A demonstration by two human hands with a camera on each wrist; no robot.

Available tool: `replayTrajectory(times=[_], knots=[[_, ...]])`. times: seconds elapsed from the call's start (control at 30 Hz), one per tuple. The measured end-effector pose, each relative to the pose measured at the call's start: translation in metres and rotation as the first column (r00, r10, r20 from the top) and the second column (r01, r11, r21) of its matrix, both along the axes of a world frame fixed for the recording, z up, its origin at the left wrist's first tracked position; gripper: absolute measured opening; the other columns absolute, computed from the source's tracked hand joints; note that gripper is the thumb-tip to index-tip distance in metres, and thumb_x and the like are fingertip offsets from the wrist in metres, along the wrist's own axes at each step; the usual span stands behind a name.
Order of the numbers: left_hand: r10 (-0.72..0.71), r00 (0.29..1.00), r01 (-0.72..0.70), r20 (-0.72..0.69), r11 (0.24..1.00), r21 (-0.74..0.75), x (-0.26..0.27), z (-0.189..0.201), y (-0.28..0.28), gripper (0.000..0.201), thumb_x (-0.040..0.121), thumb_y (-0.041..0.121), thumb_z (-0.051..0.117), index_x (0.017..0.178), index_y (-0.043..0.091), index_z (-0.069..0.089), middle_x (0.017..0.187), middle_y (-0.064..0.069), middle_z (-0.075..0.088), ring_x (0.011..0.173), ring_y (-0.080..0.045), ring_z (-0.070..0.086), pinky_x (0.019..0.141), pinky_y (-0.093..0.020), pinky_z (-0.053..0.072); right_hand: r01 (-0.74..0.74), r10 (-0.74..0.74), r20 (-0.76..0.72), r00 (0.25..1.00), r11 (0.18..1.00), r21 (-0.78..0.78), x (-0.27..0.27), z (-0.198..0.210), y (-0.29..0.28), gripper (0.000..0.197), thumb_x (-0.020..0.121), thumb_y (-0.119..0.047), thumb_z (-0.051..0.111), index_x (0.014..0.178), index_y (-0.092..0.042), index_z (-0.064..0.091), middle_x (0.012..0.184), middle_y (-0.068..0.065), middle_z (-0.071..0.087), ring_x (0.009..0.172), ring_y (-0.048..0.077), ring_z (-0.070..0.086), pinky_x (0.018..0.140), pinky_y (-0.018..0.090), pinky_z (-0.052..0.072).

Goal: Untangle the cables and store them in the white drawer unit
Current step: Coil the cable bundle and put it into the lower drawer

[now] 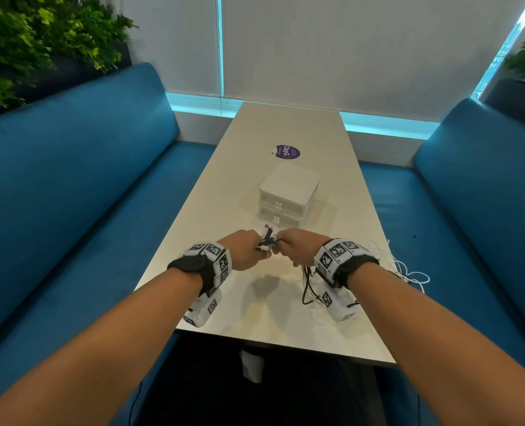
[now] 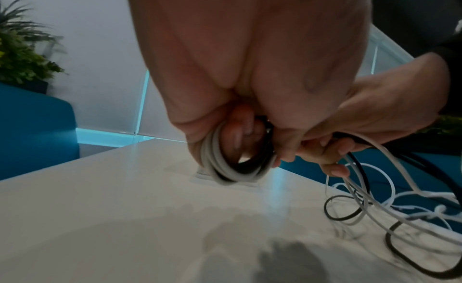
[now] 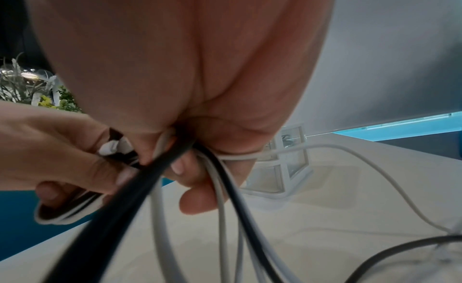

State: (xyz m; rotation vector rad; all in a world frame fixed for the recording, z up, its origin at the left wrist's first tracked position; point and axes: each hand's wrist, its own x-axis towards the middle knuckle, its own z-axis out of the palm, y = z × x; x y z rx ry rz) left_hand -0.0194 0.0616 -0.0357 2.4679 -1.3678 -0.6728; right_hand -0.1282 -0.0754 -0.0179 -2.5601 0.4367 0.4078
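Note:
Both hands meet above the near part of the table, just in front of the white drawer unit [image 1: 287, 195]. My left hand [image 1: 245, 252] grips a small coil of white and black cable [image 2: 235, 168], wound into loops below its fingers. My right hand [image 1: 293, 249] grips several black and white cable strands [image 3: 220, 188] that hang down to the table. Cable plugs [image 1: 266, 239] stick out between the two fists. A loose tangle of white and black cable [image 1: 405, 269] lies on the table right of my right wrist. Both drawers look closed.
The long beige table [image 1: 285, 133] runs away from me, with blue sofas [image 1: 70, 179] on both sides. A round purple sticker [image 1: 288, 151] lies beyond the drawer unit. Plants stand at the far left and far right.

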Motion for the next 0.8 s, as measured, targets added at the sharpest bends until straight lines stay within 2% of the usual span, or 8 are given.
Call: replayTrajectory(times=[0.1,0.2,0.23,0.3,0.4,0.47,0.6,0.8], knots=[[-0.006,0.998,0.001,0.059,0.997,0.079,-0.008,-0.002,-0.006,0.028,0.105,0.034,0.041,0.096,0.011,0.055,0.097,-0.01,0.057,0.077,-0.02,0.053,0.064,-0.029,0.041,0.0,0.001,-0.045,0.999,1.0,0.015,-0.005,0.002,-0.002,0.021,0.092,-0.029,0.054,0.105,-0.014,0.059,0.093,0.01,0.066,0.078,0.022,0.065,0.081,0.043,0.056],[0.001,0.985,-0.024,0.171,0.991,0.133,-0.02,0.0,-0.009,0.032,0.105,0.034,0.041,0.119,0.008,0.052,0.123,-0.011,0.048,0.109,-0.031,0.05,0.091,-0.039,0.044,-0.015,0.013,-0.067,0.998,0.999,-0.039,-0.011,0.001,-0.007,0.018,0.094,-0.028,0.056,0.105,-0.014,0.061,0.088,0.004,0.068,0.077,0.019,0.067,0.077,0.035,0.054],[-0.01,0.982,-0.015,0.187,0.991,0.132,-0.022,0.0,-0.01,0.03,0.104,0.032,0.041,0.118,0.007,0.052,0.124,-0.011,0.052,0.108,-0.031,0.052,0.09,-0.039,0.043,-0.012,0.009,-0.069,0.998,0.999,-0.042,-0.013,-0.001,-0.008,0.017,0.095,-0.029,0.055,0.102,-0.015,0.062,0.086,0.003,0.071,0.076,0.016,0.069,0.077,0.034,0.053],[-0.053,0.988,0.037,0.146,0.993,0.112,-0.024,-0.003,-0.015,0.019,0.103,0.022,0.043,0.112,0.009,0.052,0.118,-0.013,0.062,0.092,-0.027,0.059,0.079,-0.036,0.047,-0.006,0.003,-0.072,0.997,0.999,-0.037,-0.016,-0.005,-0.011,0.013,0.095,-0.029,0.052,0.095,-0.021,0.062,0.083,-0.001,0.075,0.074,0.009,0.07,0.081,0.034,0.054],[-0.054,0.993,0.048,0.109,0.997,0.059,-0.026,-0.005,-0.018,0.03,0.099,0.01,0.04,0.129,0.013,0.045,0.105,-0.01,0.061,0.081,-0.027,0.06,0.07,-0.039,0.05,0.01,-0.012,-0.049,0.999,0.999,-0.041,-0.016,-0.006,-0.014,0.016,0.098,-0.026,0.047,0.102,-0.021,0.062,0.084,-0.002,0.074,0.079,0.008,0.072,0.08,0.034,0.054],[-0.066,0.985,0.059,0.157,0.997,0.05,-0.028,-0.005,-0.017,0.032,0.102,0.014,0.038,0.134,0.013,0.041,0.099,-0.009,0.056,0.078,-0.027,0.054,0.067,-0.036,0.044,0.04,-0.041,-0.027,0.999,0.999,-0.023,-0.018,-0.008,-0.016,0.016,0.1,-0.026,0.044,0.101,-0.019,0.058,0.086,-0.004,0.069,0.073,0.009,0.071,0.075,0.034,0.055],[-0.096,0.957,0.074,0.274,0.993,0.088,-0.021,0.001,-0.013,0.033,0.105,0.038,0.036,0.12,0.012,0.048,0.104,-0.009,0.061,0.08,-0.026,0.053,0.07,-0.035,0.042,0.076,-0.076,0.026,0.997,0.997,-0.012,-0.02,-0.02,-0.018,0.016,0.1,-0.03,0.042,0.096,-0.021,0.054,0.084,-0.003,0.068,0.073,0.018,0.068,0.073,0.037,0.054],[-0.066,0.89,0.065,0.451,0.998,0.016,-0.005,0.019,-0.012,0.027,0.104,0.034,0.037,0.115,0.013,0.049,0.099,-0.009,0.061,0.074,-0.027,0.051,0.066,-0.035,0.039,0.133,-0.133,0.202,0.97,0.991,0.011,-0.011,-0.02,-0.011,0.019,0.104,-0.035,0.039,0.105,-0.019,0.049,0.093,0.007,0.062,0.084,0.026,0.059,0.075,0.039,0.046]])
